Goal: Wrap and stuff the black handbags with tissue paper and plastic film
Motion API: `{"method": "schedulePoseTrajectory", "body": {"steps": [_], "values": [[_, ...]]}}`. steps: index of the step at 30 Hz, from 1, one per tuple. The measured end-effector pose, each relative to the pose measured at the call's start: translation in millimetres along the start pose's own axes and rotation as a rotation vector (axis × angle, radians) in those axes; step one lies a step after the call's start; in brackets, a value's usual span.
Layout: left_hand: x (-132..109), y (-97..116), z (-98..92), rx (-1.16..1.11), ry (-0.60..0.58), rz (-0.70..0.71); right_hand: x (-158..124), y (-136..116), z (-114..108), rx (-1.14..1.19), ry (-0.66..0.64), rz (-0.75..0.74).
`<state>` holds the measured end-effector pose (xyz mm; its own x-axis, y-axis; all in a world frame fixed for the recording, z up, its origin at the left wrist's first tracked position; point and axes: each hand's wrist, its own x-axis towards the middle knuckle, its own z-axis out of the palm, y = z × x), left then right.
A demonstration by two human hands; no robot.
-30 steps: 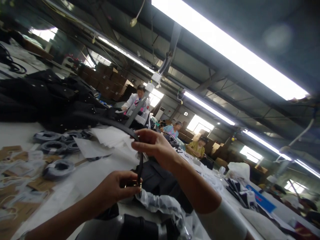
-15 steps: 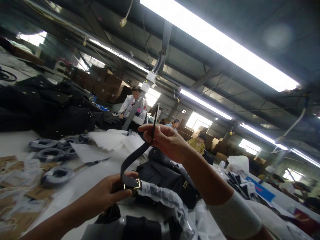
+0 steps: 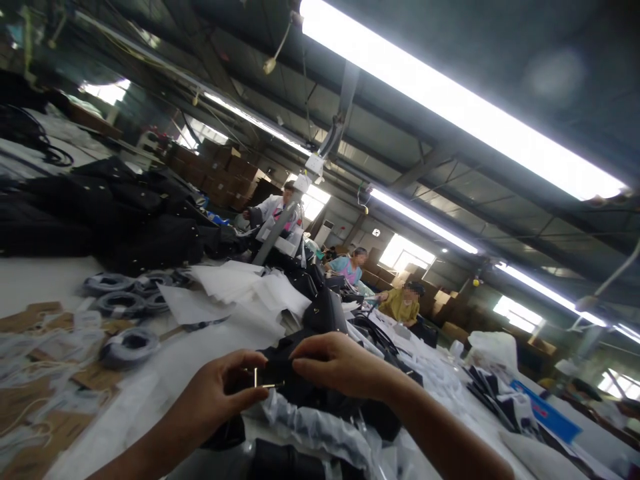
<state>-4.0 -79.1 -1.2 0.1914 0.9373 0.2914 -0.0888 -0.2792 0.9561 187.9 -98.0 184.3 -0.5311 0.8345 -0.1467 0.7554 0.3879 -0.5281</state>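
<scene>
The left hand [image 3: 227, 385] is clamped on a gold buckle [image 3: 256, 378], its fingers above and its thumb below, at the near middle of the bench [image 3: 47, 273]. Just to the right, the right hand [image 3: 335, 363] is curled with thumb and fingertips close together; whether it grips anything cannot be told. The two hands are near each other but apart.

From beside the buckle, a handle wrapped in cloudy plastic [image 3: 315, 427] runs toward the near right, passing below the right hand. A black bag [image 3: 325, 313] stands just beyond the hands. To the left lie wrapped coils [image 3: 129, 347], with brown card tags [image 3: 65, 430] nearer and white sheets [image 3: 225, 280] farther in. A heap of black bags [image 3: 105, 213] fills the far left. On the right are a white plastic bag [image 3: 493, 353] and a blue panel [image 3: 545, 410]. Three people sit or stand at the far side, one in a yellow top [image 3: 397, 305].
</scene>
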Motion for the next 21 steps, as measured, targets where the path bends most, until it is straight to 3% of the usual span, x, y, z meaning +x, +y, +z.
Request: {"method": "schedulePoseTrajectory", "body": {"steps": [5, 10, 13, 17, 21], "values": [[-5, 7, 5.3, -0.001, 0.025, -0.009, 10, 9, 11, -0.046, 0.017, 0.182], [-6, 20, 12.0, -0.041, 0.029, -0.002, 23, -1, 15, -0.114, -0.071, 0.226], [-4, 21, 9.8, -0.038, 0.091, 0.028, 26, -6, 21, -0.267, -0.067, 0.097], [-2, 18, 1.3, -0.152, 0.124, 0.054, 21, -6, 29, -0.519, 0.166, -0.191], [-4, 22, 0.6, -0.141, 0.077, 0.053, 23, -5, 37, -0.649, 0.127, -0.179]]}}
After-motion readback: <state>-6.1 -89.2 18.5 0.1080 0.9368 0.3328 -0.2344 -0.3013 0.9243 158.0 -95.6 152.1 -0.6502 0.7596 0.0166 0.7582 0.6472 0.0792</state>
